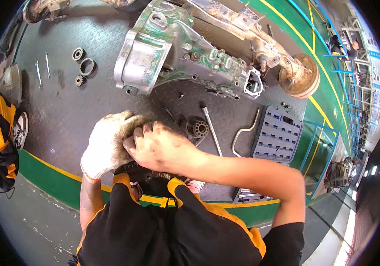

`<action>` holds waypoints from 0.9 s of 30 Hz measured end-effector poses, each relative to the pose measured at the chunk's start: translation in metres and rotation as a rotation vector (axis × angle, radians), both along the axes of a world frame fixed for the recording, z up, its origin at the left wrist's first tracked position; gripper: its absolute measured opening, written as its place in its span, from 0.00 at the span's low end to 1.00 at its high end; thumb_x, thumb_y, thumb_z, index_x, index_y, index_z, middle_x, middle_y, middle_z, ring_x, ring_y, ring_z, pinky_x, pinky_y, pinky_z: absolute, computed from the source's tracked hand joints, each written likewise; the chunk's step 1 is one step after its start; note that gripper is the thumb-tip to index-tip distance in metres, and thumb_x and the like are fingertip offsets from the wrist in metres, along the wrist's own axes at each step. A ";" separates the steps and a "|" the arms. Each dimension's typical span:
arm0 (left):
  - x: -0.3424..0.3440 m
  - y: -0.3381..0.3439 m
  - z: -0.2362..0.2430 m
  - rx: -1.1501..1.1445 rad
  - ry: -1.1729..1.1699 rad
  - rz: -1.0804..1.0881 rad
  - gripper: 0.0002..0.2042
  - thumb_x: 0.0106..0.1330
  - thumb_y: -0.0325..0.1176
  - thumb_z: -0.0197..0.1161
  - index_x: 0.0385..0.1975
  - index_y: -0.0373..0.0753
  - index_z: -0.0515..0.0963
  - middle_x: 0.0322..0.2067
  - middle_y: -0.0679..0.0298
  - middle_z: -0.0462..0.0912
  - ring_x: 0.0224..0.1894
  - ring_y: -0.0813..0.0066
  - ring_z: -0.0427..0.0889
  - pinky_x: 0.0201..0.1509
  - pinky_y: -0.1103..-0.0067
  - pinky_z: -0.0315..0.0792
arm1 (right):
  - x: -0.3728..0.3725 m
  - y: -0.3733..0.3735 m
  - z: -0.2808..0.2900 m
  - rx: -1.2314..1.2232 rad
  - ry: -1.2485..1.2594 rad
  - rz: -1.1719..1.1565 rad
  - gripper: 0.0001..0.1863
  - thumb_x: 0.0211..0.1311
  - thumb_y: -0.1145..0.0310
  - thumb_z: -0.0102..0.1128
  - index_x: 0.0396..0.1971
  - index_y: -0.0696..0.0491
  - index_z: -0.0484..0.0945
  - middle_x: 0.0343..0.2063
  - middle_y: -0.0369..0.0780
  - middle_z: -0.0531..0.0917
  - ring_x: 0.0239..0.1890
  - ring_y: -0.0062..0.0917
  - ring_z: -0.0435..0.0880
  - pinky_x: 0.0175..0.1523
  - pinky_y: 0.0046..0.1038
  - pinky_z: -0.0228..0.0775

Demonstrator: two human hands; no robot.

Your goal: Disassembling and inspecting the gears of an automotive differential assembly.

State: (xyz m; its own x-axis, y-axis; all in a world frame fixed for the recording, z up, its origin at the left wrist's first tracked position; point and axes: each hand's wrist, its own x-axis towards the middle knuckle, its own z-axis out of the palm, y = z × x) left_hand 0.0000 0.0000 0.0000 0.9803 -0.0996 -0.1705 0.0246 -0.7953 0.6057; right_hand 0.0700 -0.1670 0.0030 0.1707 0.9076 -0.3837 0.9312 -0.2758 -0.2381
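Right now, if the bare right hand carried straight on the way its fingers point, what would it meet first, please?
The right hand points toward the person's left and already presses against the gloved left hand, so that glove is first. Whether something is held between them is hidden.

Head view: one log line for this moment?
left hand: gloved, touching right hand | right hand: bare, greasy | held item: hidden | ahead: gearbox housing
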 end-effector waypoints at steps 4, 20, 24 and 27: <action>-0.002 0.004 0.003 -0.086 0.007 0.009 0.24 0.43 0.37 0.69 0.44 0.39 0.82 0.39 0.54 0.82 0.42 0.46 0.80 0.47 0.63 0.74 | 0.016 -0.006 0.001 0.382 -0.046 0.301 0.12 0.64 0.63 0.52 0.43 0.50 0.78 0.46 0.43 0.81 0.53 0.32 0.80 0.59 0.35 0.71; -0.011 0.006 -0.015 -0.146 -0.170 0.004 0.21 0.42 0.34 0.70 0.41 0.39 0.82 0.40 0.54 0.84 0.44 0.49 0.81 0.50 0.64 0.74 | 0.003 -0.016 -0.009 0.334 -0.023 0.019 0.18 0.70 0.54 0.52 0.47 0.54 0.75 0.39 0.45 0.83 0.40 0.37 0.85 0.41 0.38 0.78; -0.015 0.006 -0.012 -0.121 -0.180 0.053 0.19 0.42 0.32 0.69 0.39 0.38 0.82 0.39 0.56 0.84 0.44 0.49 0.81 0.49 0.63 0.74 | -0.008 -0.007 -0.010 0.362 -0.106 -0.093 0.17 0.66 0.56 0.59 0.43 0.56 0.77 0.26 0.43 0.83 0.25 0.32 0.85 0.27 0.35 0.75; -0.010 0.004 -0.013 -0.143 -0.228 -0.012 0.18 0.39 0.35 0.70 0.34 0.38 0.82 0.33 0.55 0.83 0.38 0.48 0.79 0.43 0.63 0.74 | -0.012 -0.006 -0.003 0.442 0.046 -0.377 0.21 0.63 0.53 0.64 0.35 0.60 0.81 0.14 0.40 0.77 0.18 0.33 0.82 0.18 0.36 0.67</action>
State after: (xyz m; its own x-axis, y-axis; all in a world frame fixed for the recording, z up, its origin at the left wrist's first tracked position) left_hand -0.0100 0.0043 -0.0134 0.9903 -0.1190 0.0715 -0.1348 -0.7009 0.7004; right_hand 0.0577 -0.1727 0.0002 0.5055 0.8628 0.0026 0.7737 -0.4520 -0.4438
